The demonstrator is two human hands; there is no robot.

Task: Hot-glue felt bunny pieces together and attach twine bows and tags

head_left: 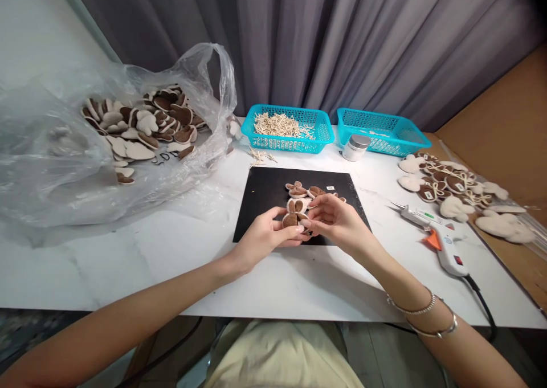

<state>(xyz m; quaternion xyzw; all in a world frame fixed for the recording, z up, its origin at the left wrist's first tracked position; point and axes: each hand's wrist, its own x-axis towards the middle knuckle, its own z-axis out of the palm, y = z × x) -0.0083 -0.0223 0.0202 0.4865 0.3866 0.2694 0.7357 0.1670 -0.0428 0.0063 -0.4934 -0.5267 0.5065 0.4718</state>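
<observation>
Over a black mat [265, 205] on the white table, both hands meet on one small rabbit-shaped piece [294, 212], brown inside with a cream edge. My left hand [267, 234] pinches its lower part from the left. My right hand [335, 220] closes its fingers on it from the right. Just beyond the held piece, a few more of the same pieces [305, 191] lie on the mat with small white tags.
A clear plastic bag [55, 154] full of rabbit pieces lies at the left. Two turquoise baskets stand at the back, one [287, 127] with pale strings, one [382, 131] behind a small jar [356, 147]. A glue gun [440, 240] and finished pieces [457, 188] lie at the right.
</observation>
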